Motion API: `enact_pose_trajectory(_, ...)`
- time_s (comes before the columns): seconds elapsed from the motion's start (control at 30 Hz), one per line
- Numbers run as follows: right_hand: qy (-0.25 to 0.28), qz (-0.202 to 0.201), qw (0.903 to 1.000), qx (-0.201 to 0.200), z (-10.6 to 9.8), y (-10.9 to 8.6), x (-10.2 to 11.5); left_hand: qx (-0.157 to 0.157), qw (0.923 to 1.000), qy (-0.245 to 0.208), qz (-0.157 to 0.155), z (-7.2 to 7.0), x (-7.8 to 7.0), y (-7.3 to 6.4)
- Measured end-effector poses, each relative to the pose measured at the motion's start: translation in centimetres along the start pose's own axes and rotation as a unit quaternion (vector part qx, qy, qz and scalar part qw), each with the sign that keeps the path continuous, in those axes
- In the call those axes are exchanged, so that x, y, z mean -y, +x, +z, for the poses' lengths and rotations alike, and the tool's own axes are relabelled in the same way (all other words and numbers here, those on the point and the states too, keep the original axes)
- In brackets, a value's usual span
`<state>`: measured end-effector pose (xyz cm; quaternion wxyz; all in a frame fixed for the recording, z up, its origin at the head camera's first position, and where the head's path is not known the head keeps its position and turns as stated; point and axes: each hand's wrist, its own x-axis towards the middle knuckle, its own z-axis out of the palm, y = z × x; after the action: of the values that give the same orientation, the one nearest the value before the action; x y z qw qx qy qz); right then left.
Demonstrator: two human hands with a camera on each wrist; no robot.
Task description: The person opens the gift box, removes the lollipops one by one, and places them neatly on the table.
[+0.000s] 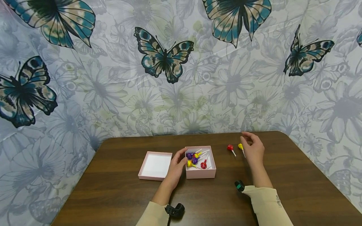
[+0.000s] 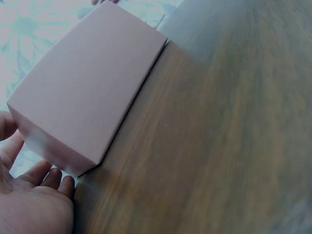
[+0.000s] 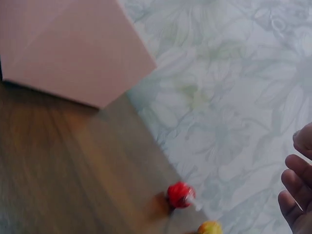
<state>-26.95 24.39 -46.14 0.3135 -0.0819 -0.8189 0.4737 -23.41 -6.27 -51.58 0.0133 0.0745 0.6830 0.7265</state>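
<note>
A pink box (image 1: 200, 174) holds several wrapped lollipops in purple, yellow and red, one of them a red lollipop (image 1: 203, 164). My left hand (image 1: 176, 166) rests against the box's left side, its fingers along that wall in the left wrist view. On the table to the right lie a red lollipop (image 1: 230, 147) and a yellow lollipop (image 1: 240, 146), sticks toward me. Just beside the yellow one is my right hand (image 1: 254, 150), fingers loosely bent and holding nothing; the right wrist view shows its fingers (image 3: 296, 185) apart from both lollipops.
Left of the box lies its pink lid (image 1: 155, 166), white inside facing up. Everything stands on a brown wooden table (image 1: 113, 194) with rounded far corners. Behind it hangs a butterfly-and-flower cloth (image 1: 232, 94).
</note>
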Motion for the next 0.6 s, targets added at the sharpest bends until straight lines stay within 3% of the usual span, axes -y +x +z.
enact_pose_trajectory(0.33,0.042,-0.051,0.9974,0.029,-0.5,-0.2,3.0,0.001,1.0,-0.004,0.0,0.0,0.1,0.0)
enact_pose_trajectory(0.6,0.047,-0.093,0.9889,0.106,-0.5,-0.8,4.7,0.008,1.0,-0.002,-0.003,-0.1,0.0,0.1)
